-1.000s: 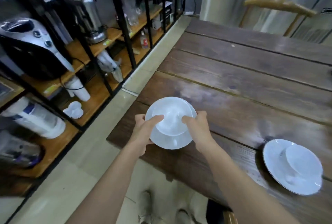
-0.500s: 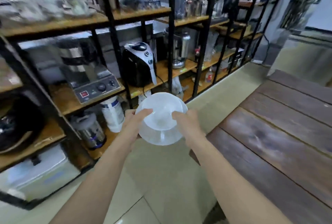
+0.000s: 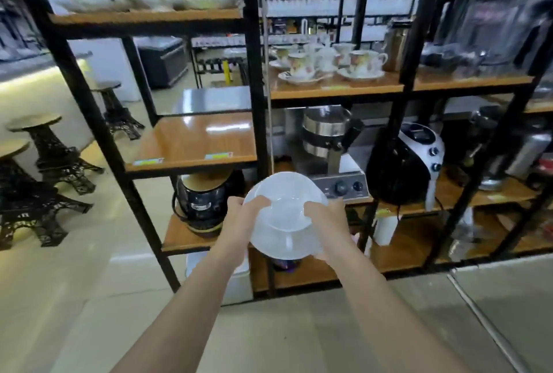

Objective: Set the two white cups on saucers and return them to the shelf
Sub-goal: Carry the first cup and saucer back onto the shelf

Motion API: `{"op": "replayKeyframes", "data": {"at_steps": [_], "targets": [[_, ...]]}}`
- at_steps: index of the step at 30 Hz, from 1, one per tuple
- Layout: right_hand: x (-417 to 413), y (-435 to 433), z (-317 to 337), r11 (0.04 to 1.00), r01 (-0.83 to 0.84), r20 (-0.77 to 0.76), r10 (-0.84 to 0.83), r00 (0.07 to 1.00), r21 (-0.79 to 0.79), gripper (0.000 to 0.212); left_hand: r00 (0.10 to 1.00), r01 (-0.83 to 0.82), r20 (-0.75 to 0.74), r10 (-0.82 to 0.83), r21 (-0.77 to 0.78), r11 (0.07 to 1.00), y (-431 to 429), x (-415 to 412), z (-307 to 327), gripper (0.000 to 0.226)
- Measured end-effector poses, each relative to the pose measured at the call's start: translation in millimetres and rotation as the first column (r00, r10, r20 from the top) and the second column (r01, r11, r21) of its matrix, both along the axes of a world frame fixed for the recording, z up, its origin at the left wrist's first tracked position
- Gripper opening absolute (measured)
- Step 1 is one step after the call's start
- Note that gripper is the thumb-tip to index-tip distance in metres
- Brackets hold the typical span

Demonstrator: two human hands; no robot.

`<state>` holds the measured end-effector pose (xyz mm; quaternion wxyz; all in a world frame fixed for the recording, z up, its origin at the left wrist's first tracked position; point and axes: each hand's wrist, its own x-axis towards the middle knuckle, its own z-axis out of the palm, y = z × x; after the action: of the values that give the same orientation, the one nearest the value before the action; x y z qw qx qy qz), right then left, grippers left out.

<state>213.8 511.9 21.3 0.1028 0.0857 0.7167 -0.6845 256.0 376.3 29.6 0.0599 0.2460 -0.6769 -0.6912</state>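
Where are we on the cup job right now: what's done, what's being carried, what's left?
Done: one round white ceramic cup sits on its white saucer. In hand: left hand and right hand carry that set, facing the black-framed wooden shelf unit, whose board is bare. Left: set it down there. The second cup is out of view, so its state is unknown.

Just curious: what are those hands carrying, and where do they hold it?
A white cup on its saucer; left hand and right hand grip opposite edges.

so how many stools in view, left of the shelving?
3, all on the floor at far left: one nearest the shelf frame, one further left, one cut off by the image's left edge. More may sit outside view.
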Motion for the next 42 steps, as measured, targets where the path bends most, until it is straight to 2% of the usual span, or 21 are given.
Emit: {"op": "replayKeyframes", "data": {"at_steps": [3,5,8,11,13,16,18,20,24,26,30,34,36,39,42], "targets": [[-31,-49,5,0.997,-0.067,-0.010,0.067,0.998,0.038,0.055,0.997,-0.080,-0.018,0.080,0.014,0.997,-41,-19,5,0.046],[-55,-78,7,0.992,-0.114,-0.015,0.114,0.993,0.045,0.053,0.988,-0.148,-0.038,0.149,0.025,0.989,-66,-36,11,0.038],[-95,-123,8,0.982,-0.188,-0.025,0.188,0.982,0.009,0.041,0.970,-0.239,-0.046,0.239,0.017,0.971,-108,-71,13,0.035],[-138,-167,10,0.966,-0.260,-0.041,0.259,0.965,-0.002,0.055,0.956,-0.293,-0.016,0.293,0.005,0.956,-149,-108,14,0.044],[-167,-194,13,0.950,-0.311,-0.030,0.310,0.950,-0.013,0.056,0.944,-0.329,0.010,0.329,0.028,0.944,-173,-131,15,0.046],[-203,-229,18,0.923,-0.386,-0.045,0.385,0.922,-0.001,0.028,0.927,-0.374,0.030,0.374,0.008,0.927,-205,-158,20,0.059],[-224,-253,24,0.912,-0.410,-0.058,0.410,0.910,0.003,0.021,0.917,-0.398,0.028,0.398,-0.011,0.918,-229,-175,21,0.065],[-243,-278,29,0.899,-0.439,-0.044,0.438,0.898,0.004,0.023,0.905,-0.424,0.037,0.423,0.023,0.905,-251,-189,23,0.065],[-278,-327,33,0.867,-0.494,-0.020,0.496,0.868,0.060,0.032,0.879,-0.477,0.014,0.477,0.062,0.877,-294,-219,19,0.049],[-295,-351,29,0.860,-0.501,-0.009,0.505,0.863,0.098,0.031,0.856,-0.517,0.051,0.514,0.068,0.854,-314,-236,19,0.042],[-330,-400,11,0.875,-0.466,0.042,0.465,0.884,0.131,0.050,0.826,-0.559,0.093,0.557,0.005,0.829,-364,-272,11,0.060],[-356,-444,-6,0.874,-0.462,0.079,0.455,0.887,0.151,0.054,0.801,-0.587,0.104,0.589,-0.049,0.808,-411,-303,-3,0.071],[-368,-464,-11,0.880,-0.446,0.080,0.438,0.895,0.166,0.055,0.797,-0.592,0.110,0.594,-0.047,0.804,-432,-316,-11,0.071],[-378,-489,-16,0.879,-0.434,0.095,0.424,0.901,0.197,0.056,0.801,-0.582,0.127,0.585,-0.064,0.811,-458,-330,-16,0.059],[-387,-508,-25,0.873,-0.445,0.134,0.425,0.895,0.199,0.072,0.798,-0.581,0.139,0.586,-0.077,0.810,-477,-340,-19,0.055]]}}
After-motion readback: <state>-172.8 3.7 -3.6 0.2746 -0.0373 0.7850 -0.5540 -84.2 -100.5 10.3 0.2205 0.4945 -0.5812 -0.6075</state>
